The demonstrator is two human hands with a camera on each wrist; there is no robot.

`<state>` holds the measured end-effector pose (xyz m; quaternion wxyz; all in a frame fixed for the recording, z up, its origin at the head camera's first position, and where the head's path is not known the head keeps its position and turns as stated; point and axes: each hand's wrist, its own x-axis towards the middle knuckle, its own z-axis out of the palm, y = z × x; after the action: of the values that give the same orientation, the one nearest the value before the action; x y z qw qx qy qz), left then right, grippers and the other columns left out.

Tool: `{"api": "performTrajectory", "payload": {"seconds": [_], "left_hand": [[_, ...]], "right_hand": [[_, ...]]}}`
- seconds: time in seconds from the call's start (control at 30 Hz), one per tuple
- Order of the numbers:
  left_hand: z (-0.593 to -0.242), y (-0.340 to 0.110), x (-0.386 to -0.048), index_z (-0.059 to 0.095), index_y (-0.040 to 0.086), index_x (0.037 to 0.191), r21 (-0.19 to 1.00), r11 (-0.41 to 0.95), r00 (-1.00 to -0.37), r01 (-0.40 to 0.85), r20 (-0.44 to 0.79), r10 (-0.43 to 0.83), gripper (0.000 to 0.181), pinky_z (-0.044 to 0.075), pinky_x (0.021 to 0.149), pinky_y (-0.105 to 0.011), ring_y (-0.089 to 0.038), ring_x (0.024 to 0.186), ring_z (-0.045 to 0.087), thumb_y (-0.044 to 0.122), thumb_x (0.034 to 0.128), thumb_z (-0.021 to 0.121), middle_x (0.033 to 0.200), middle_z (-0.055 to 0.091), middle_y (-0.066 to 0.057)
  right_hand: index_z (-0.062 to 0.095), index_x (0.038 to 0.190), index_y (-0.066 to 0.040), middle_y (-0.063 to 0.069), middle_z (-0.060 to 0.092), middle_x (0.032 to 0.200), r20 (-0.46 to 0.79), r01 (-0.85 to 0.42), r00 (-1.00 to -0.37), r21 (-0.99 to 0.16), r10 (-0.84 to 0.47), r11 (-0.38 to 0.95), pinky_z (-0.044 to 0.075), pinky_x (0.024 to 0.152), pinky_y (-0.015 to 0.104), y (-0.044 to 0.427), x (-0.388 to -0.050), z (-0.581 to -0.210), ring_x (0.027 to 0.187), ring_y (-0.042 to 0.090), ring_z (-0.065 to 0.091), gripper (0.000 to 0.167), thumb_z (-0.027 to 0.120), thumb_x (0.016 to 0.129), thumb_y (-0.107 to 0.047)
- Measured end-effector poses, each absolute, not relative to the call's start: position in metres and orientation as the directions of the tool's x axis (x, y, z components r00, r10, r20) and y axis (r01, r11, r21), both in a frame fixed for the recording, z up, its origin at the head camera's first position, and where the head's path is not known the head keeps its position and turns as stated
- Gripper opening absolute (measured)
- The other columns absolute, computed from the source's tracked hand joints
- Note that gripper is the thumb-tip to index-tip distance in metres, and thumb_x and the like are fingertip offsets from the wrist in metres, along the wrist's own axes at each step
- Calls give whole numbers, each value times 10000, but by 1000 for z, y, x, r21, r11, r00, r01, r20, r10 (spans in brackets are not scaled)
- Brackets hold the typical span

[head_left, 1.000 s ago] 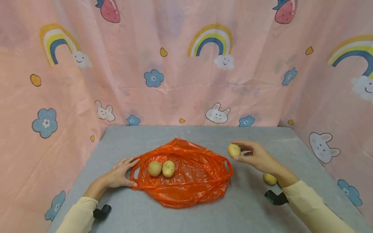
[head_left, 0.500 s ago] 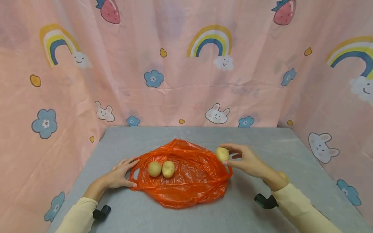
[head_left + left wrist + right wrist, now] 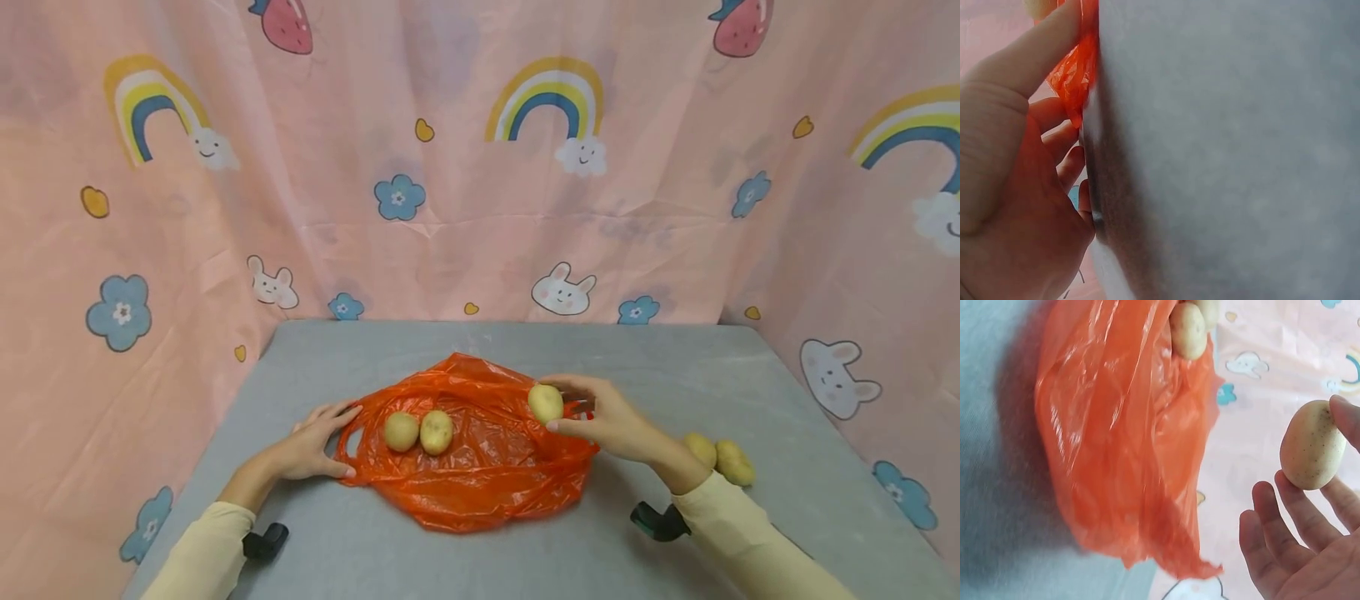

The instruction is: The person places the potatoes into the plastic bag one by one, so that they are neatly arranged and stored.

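A red plastic bag [image 3: 480, 492] lies spread on the table, with two potatoes [image 3: 401, 432] [image 3: 437, 432] side by side in its left part. The left hand [image 3: 303, 450] rests at the bag's left handle, its fingers and thumb spread along the edge; the left wrist view shows red plastic [image 3: 1075, 75] by the thumb. Above the bag's right end, the right hand [image 3: 611, 421] holds a potato [image 3: 546, 403] between thumb and fingertips. That potato [image 3: 1313, 445] is clear of the bag [image 3: 1116, 437] in the right wrist view.
Two more potatoes [image 3: 701, 450] [image 3: 735, 463] lie on the grey table [image 3: 675, 358], at the right beyond the right wrist. A pink patterned curtain [image 3: 465, 250] hangs behind the table and along both sides.
The right hand has carried its potato leftward, from right of the bag to over its right end. Both potatoes behind the right forearm now show. The left hand has stayed in place.
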<state>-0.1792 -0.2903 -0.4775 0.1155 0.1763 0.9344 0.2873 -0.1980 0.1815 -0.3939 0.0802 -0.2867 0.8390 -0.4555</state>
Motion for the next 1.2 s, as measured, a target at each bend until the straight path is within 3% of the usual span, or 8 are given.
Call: {"api": "performTrajectory", "payload": {"seconds": [0.27,0.53,0.77,0.9,1.2], "left_hand": [[-474,-289,-178,352,26,1565,580,774,-911,254,-125,393,1014,132,1045,-832,-506,1473,194,387,767,864,1653,234,-228],[-471,-286,-178,350,24,1565,584,770,-907,258,-127,401,1023,159,1047,-812,-511,1468,192,410,767,861,1651,236,-233],[-471,-288,-179,346,30,1569,554,788,-906,269,-131,402,1027,173,1052,-810,-505,1474,199,421,769,858,1658,231,-218],[-471,-288,-179,347,38,1570,554,788,-905,269,-135,405,1029,160,1052,-824,-508,1477,198,435,769,856,1659,231,-216],[-470,-286,-178,347,18,1564,550,783,-901,289,-121,417,1040,173,1048,-824,-516,1464,210,432,761,861,1645,244,-237]], "right_hand": [[588,1383,-43,137,668,1288,125,-409,-814,-817,-567,406,518,944,562,158,-193,-393,1104,310,636,551,785,884,-169],[596,1344,-46,147,660,1276,93,-379,-815,-832,-572,404,498,975,596,140,-194,-395,1155,341,623,521,791,882,-190],[561,1334,-38,166,615,1299,24,-325,-803,-855,-596,404,541,928,502,125,-191,-406,1157,359,604,499,770,902,-177],[539,1345,-69,157,576,1363,1,-322,-794,-849,-608,420,530,965,527,117,-188,-415,1225,393,577,474,740,926,-162],[531,1339,-101,125,571,1375,-46,-296,-797,-839,-602,456,502,993,521,95,-181,-432,1273,344,544,445,719,937,-129]]}}
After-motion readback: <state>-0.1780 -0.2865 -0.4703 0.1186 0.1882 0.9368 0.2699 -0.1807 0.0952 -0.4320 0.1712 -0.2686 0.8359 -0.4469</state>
